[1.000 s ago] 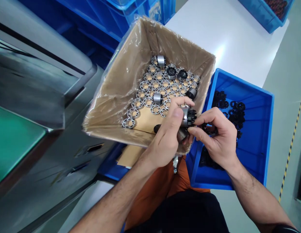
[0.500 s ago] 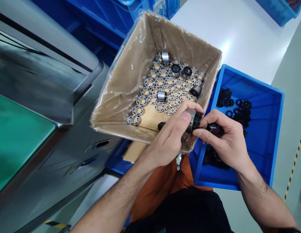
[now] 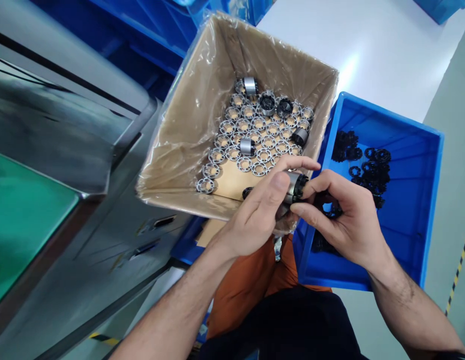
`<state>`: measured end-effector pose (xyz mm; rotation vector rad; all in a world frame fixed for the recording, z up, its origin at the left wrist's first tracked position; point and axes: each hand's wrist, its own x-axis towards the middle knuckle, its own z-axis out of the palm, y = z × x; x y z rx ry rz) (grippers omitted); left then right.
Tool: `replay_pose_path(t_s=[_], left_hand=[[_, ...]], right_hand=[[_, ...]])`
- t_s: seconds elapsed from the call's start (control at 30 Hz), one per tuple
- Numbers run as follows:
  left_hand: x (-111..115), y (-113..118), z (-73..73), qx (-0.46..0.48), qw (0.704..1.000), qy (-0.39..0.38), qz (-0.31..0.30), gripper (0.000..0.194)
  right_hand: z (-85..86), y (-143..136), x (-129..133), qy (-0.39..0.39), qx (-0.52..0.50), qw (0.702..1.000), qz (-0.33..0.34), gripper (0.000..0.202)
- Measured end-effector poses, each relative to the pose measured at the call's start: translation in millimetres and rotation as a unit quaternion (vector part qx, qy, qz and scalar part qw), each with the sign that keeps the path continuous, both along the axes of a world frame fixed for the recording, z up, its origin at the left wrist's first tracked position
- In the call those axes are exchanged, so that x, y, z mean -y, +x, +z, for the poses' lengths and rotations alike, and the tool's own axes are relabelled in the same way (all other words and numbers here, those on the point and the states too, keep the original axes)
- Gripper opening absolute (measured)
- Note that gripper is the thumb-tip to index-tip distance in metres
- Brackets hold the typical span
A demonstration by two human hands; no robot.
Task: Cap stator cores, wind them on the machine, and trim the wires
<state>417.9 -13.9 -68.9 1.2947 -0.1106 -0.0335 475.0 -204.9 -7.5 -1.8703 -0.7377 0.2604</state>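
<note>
My left hand point(image 3: 260, 212) is wrapped round a motor stator core point(image 3: 292, 186), a silver metal cylinder with a black toothed plastic end ring point(image 3: 300, 184) on its right end. Its index finger stretches out above the core. With thumb and index finger, my right hand point(image 3: 347, 215) grips that black ring from the right. Another black plastic ring point(image 3: 332, 209) shows by the curled fingers of my right hand; whether they hold it I cannot tell. Both hands are over the near right corner of a plastic-lined carton point(image 3: 187, 125). Inside it stand rows of bare silver cores point(image 3: 227, 127) and several cores with black ends point(image 3: 247, 146).
To the right, a blue bin point(image 3: 405, 215) holds heaps of black plastic rings point(image 3: 375, 172). Left stands a metal machine point(image 3: 116, 240) with a green surface point(image 3: 26, 225). Blue crates point(image 3: 157, 25) lie behind the carton, and a white table point(image 3: 311, 25) extends at the back.
Both hands have shifted slightly left with the core, and its black end has turned a little. My left index finger reaches further right. The camera view has moved a little.
</note>
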Motion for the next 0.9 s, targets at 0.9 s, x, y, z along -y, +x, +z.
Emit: replay_pose_path(t_s=[0.9], left_hand=[[5.5,7.0,9.0,-0.117,0.988,-0.102,0.005,0.047]], right_hand=[[-13.8,1.6,3.0,0.123,-0.087,0.983,-0.102,0.011]])
